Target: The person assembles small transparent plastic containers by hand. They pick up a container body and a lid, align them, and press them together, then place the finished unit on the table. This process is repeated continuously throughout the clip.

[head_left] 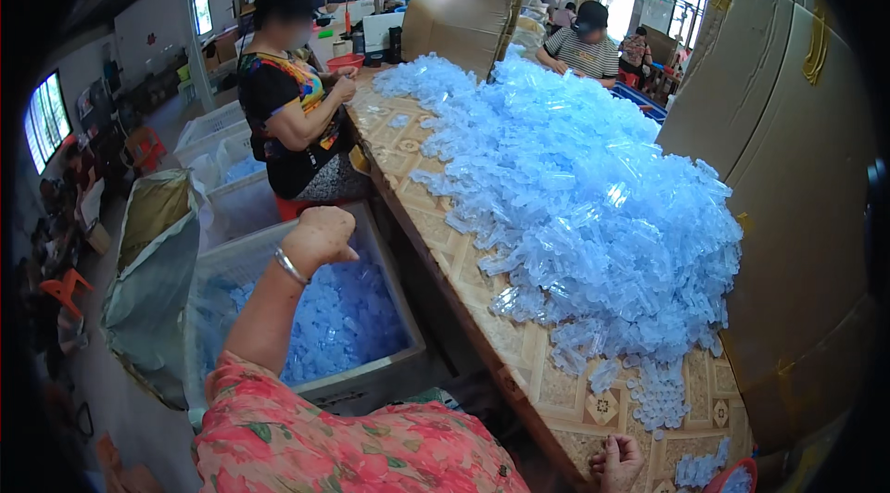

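Note:
My left hand (pixel 320 235), a bracelet at its wrist, is held above a white plastic crate (pixel 264 241) with small clear bluish plastic pieces (pixel 338 331) in it. Its fingers are curled and turned away, so anything in them is hidden. My right hand (pixel 618 463) rests at the table's near edge with its fingers bent together. What it holds, if anything, does not show. Beyond it lies a small patch of round clear pieces (pixel 660 393), at the foot of a large heap of clear plastic pieces (pixel 593 206) on the patterned table (pixel 533 354).
Cardboard sheets (pixel 779 215) wall the table's right side and far end. A red bowl (pixel 742 474) with clear pieces sits at the near right. One person (pixel 297 104) works at the left edge, another (pixel 586 48) beyond the heap. A grey-green sack (pixel 153 289) stands beside the crate.

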A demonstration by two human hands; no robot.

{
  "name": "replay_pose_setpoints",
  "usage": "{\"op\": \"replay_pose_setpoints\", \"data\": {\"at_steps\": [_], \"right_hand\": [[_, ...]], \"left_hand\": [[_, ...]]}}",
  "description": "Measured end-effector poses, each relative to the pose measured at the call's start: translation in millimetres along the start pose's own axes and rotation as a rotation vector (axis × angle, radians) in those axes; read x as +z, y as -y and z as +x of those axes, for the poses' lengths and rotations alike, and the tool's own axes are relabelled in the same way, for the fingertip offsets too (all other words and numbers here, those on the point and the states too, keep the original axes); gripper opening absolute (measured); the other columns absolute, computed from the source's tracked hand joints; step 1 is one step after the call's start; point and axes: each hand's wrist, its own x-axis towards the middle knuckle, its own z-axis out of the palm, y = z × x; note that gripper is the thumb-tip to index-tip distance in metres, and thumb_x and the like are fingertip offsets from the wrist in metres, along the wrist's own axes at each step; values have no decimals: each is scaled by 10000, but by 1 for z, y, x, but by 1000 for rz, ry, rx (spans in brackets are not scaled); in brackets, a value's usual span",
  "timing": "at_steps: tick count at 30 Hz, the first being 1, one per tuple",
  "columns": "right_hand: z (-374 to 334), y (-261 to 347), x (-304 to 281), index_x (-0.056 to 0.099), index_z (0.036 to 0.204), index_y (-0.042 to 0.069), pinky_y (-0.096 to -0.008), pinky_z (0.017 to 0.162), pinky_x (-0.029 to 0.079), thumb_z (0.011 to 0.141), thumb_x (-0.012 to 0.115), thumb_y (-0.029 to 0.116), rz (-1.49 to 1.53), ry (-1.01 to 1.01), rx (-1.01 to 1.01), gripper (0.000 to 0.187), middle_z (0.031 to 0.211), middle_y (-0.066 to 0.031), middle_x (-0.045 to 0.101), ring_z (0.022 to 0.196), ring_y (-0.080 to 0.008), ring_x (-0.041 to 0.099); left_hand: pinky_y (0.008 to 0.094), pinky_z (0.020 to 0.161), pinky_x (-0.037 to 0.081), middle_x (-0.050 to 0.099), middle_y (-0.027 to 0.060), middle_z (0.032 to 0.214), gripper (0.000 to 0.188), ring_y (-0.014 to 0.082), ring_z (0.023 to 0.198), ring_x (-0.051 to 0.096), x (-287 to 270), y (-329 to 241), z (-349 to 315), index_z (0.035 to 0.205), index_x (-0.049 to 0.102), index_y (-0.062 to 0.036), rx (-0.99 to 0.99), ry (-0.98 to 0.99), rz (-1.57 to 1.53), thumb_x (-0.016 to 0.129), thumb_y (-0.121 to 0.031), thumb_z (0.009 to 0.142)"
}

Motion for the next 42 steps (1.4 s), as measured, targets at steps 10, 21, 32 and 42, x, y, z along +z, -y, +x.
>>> {"op": "replay_pose_setpoints", "data": {"at_steps": [10, 21, 32, 42], "right_hand": [[-3, 6, 0, 600, 956, 42, -250, 417, 405, 1012, 616, 91, 95, -30, 39, 76, 647, -13, 573, 495, -79, 527], [2, 41, 1, 669, 1084, 16, -211, 491, 491, 994, 652, 116, 37, -199, 198, 135, 659, -15, 653, 568, -61, 611], [117, 48, 7, 669, 1112, 30, -450, 917, 501, 849, 747, 188, -1046, -329, -467, 316, 1160, -117, 637, 1113, -323, 577], [105, 61, 2, 608, 941, 54, -450, 863, 499, 799, 721, 49, -881, -309, -460, 181, 1001, -131, 654, 981, -325, 609]], "left_hand": [[405, 798, 564, 695, 163, 1035, 475, 289, 951, 712, -16, -227, 19, 1278, 620, -27, 1297, 83, -912, 772, -235, 879], [461, 802, 550, 705, 176, 1003, 392, 396, 964, 681, 32, -378, -1, 1153, 646, -11, 1438, 97, -896, 750, -161, 806], [403, 750, 567, 686, 154, 1039, 399, 316, 860, 691, 41, -345, 15, 1196, 655, -15, 1180, -123, -998, 770, -142, 836], [334, 710, 580, 664, 148, 1120, 468, 235, 875, 688, 41, -353, 5, 1272, 617, -1, 1191, 17, -1130, 772, -57, 834]]}}
